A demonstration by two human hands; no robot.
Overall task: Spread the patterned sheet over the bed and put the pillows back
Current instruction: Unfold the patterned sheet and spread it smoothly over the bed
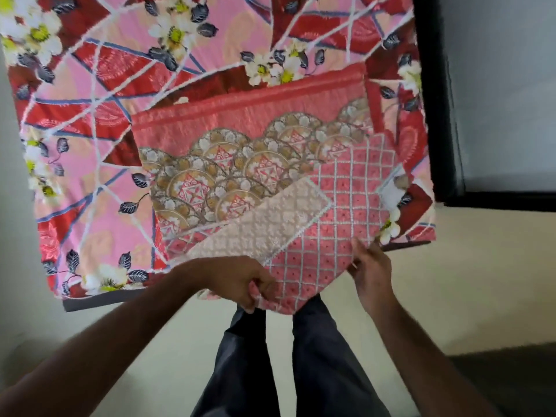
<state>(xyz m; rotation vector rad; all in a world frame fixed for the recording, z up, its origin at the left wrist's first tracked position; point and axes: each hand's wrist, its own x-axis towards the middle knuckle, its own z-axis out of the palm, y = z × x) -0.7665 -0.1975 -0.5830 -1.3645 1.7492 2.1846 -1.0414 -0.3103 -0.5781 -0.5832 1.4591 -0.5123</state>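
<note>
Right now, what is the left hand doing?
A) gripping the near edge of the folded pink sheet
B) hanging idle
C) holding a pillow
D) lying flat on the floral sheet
A: the left hand has its fingers curled round the near edge of the folded pink sheet, which lies on the bed's floral sheet.

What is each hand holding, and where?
Left hand grips the folded pink sheet at its near edge; right hand pinches its near right corner.
</note>
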